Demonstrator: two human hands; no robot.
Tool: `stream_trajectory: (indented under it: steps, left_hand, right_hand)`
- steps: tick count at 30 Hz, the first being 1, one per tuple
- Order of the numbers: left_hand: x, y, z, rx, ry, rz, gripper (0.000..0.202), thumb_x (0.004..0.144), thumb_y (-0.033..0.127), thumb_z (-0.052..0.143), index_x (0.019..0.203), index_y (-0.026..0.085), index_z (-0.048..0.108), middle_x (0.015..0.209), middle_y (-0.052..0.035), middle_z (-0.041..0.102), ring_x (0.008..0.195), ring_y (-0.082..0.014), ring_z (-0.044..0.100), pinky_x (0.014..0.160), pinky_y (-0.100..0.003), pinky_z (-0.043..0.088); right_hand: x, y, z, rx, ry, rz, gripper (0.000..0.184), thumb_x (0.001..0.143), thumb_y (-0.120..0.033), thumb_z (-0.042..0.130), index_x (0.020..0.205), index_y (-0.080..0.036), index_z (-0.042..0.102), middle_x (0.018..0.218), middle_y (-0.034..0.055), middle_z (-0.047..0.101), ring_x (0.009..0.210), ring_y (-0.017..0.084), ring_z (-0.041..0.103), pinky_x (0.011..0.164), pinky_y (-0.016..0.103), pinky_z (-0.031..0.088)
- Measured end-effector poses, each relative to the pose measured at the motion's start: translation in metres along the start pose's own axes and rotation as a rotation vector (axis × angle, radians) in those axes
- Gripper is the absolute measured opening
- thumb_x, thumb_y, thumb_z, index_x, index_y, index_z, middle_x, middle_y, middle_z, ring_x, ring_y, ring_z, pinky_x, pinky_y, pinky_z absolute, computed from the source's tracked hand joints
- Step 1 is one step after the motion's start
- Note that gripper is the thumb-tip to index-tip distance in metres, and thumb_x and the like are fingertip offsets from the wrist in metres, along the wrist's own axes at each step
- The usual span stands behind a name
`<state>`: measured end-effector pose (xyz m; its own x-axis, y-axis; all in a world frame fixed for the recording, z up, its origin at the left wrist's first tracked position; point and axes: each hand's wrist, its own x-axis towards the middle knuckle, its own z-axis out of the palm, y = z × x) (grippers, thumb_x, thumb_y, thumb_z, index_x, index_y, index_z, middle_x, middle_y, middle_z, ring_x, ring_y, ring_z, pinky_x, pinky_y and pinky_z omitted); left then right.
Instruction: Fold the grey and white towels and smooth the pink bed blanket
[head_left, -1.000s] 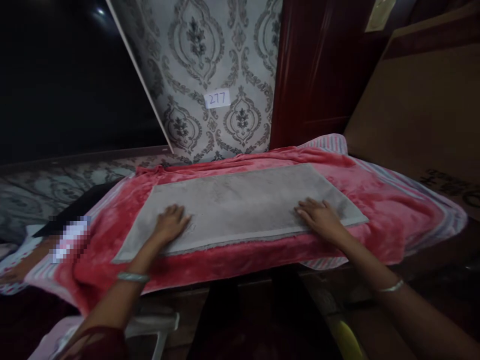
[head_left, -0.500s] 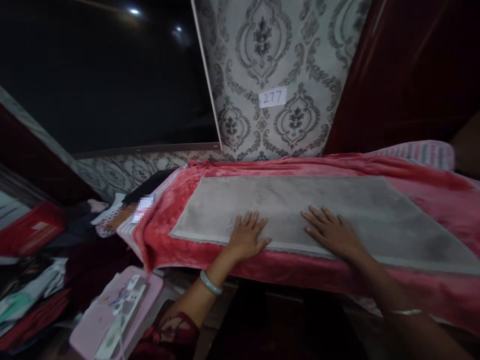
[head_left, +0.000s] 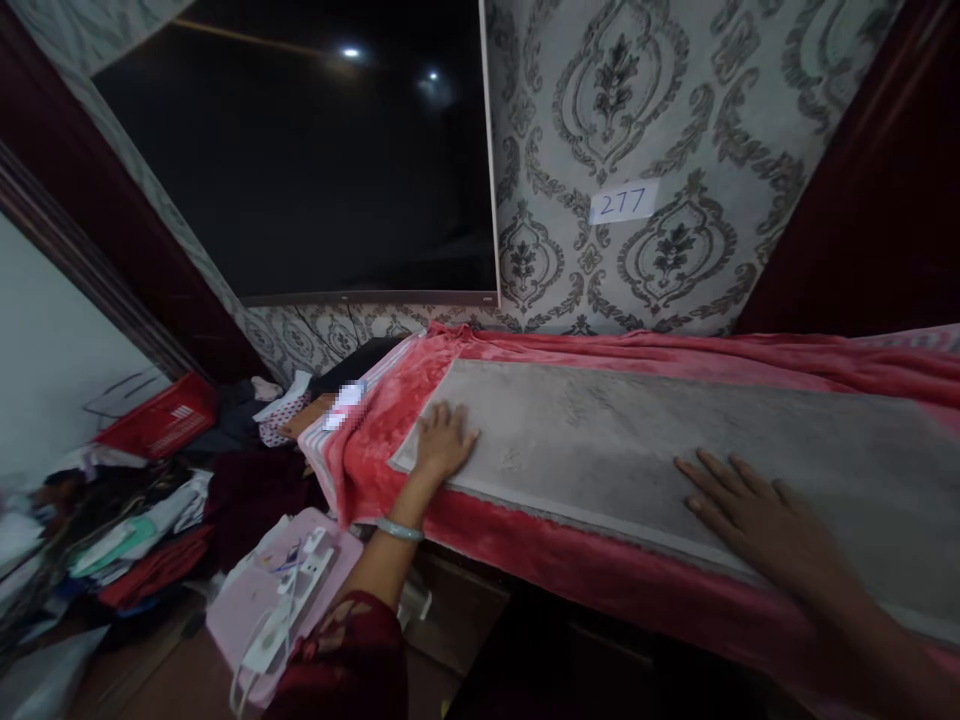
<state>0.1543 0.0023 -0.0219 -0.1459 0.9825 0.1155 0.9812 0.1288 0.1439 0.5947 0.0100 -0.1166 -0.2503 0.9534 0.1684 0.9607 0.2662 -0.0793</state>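
Note:
A long grey cloth (head_left: 555,430) lies spread flat over a red plush blanket (head_left: 375,440). My left hand (head_left: 444,440) rests palm down near the cloth's left end, its fingers spread. Farther right, my right hand (head_left: 757,515) lies over the front half of the cloth with its fingers stretched out. Neither hand grips anything. A pale bangle (head_left: 401,528) circles my left wrist. Part of the cloth is hidden under my right hand and forearm.
A large black television (head_left: 337,170) hangs on the patterned wall, right of which is a paper marked 277 (head_left: 624,202). At lower left stand a pink stool (head_left: 232,605) with a power strip (head_left: 289,600), heaped clothes (head_left: 142,540) and a red basket (head_left: 161,415).
My left hand has slid left along the cloth to near its left end, and the hands are farther apart. The view has turned to the left.

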Motion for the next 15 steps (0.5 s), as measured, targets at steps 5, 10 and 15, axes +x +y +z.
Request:
stream_trajectory:
  steps: [5,10,15]
  left_hand:
    - [-0.006,-0.026,0.014,0.113,-0.077,-0.153,0.073,0.096,0.064,0.032,0.157,0.026,0.033,0.166,-0.0183,0.021,0.152,-0.0437,0.017,0.119,-0.064,0.018]
    - [-0.024,-0.042,0.009,0.132,-0.068,-0.136,0.071,0.098,0.058,0.031,0.157,0.019,0.034,0.165,-0.0194,0.025,0.152,-0.0372,0.022,0.121,-0.057,0.021]
    - [-0.022,-0.041,-0.005,0.213,-0.054,-0.163,0.067,0.098,0.051,0.03,0.149,0.01,0.046,0.153,-0.0239,0.045,0.146,-0.0394,0.035,0.117,-0.067,0.022]
  right_hand:
    - [-0.001,0.002,0.003,0.003,0.038,-0.015,0.072,0.091,-0.069,0.024,0.154,-0.038,0.042,0.162,0.001,0.035,0.149,0.038,0.026,0.114,0.068,0.029]
    - [0.002,0.003,0.005,0.011,0.029,-0.032,0.07,0.093,-0.067,0.026,0.155,-0.038,0.041,0.163,0.0011,0.033,0.15,0.038,0.025,0.114,0.067,0.028]
    - [0.004,-0.019,-0.01,0.004,-0.015,0.021,0.063,0.097,-0.061,0.029,0.154,-0.038,0.042,0.163,0.0026,0.032,0.15,0.037,0.024,0.116,0.066,0.026]
